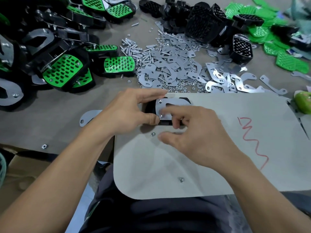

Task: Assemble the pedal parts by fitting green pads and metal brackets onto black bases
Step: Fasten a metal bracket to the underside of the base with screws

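Observation:
A black pedal base [149, 107] lies face down on the grey work board [218, 140], with a metal bracket [165, 109] on top of it. My left hand [127, 111] grips the base from the left, thumb and forefinger around its edges. My right hand [193, 132] reaches in from the right, and its fingertips pinch a small nut [161, 115] at the bracket's lower corner. A second nut [160, 100] sits on the bracket's upper left corner. Loose nuts [152, 134] [181, 179] lie on the board.
Finished green-padded pedals [67, 69] pile up at the left. Loose brackets, bolts and nuts [173, 64] heap behind the board. Black bases [202, 26] and green pads [277, 44] lie at the back right. A spare bracket [89, 116] lies under my left wrist, and a carton [20, 167] sits below the table edge.

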Tool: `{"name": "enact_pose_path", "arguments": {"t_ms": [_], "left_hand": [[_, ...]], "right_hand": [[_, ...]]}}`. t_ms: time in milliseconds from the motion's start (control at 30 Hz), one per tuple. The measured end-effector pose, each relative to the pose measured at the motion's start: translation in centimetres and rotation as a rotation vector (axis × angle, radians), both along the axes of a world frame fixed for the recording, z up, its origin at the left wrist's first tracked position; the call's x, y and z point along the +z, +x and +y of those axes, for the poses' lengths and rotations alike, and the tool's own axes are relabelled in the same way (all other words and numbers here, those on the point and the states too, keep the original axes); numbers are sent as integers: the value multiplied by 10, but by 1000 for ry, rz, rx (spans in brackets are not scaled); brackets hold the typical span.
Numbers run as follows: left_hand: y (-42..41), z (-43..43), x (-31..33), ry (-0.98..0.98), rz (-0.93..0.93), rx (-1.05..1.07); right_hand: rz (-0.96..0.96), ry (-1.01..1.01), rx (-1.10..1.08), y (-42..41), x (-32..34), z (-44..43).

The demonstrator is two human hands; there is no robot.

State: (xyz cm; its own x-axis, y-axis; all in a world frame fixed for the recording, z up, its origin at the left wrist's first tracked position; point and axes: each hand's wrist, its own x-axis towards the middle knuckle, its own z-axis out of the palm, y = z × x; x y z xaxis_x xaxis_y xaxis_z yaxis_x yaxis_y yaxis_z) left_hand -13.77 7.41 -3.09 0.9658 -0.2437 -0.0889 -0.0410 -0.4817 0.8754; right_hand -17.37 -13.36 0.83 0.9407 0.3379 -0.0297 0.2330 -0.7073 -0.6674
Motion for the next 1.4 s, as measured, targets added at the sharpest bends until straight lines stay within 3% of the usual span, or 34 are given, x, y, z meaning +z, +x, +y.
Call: {"name": "enact_pose_path", "arguments": {"t_ms": [133,267,433,533,633,700,800,933,1100,1300,1400], "left_hand": [[1,1,0,16,-1,-3],[1,0,-1,-8,-7,-12],[0,1,-2,-10,-10,-13],[0,0,-2,7,-13,-15],[1,0,-1,19,-21,-9],[1,0,-1,11,-21,-13],[1,-1,-2,3,-30,-33],[-1,-2,-4,-35,-16,-50],[0,-3,-6,-62,-25,-58],[2,-1,-11,-87,-26,-47],[3,-1,-11,-80,-24,-52]], "right_hand": [[-74,77,-144,1,-6,0],[-40,-44,-49,0,-3,6],[-47,115,-77,3,0,0],[-45,5,-19,2,-3,5],[-98,86,-129,0,-9,2],[-92,86,-84,-2,-8,3],[-75,-34,-39,0,-8,9],[-144,42,-221,20,2,6],[-61,-91,-15,27,14,15],[18,-112,-40,31,6,18],[13,-230,-41,33,8,19]]}}
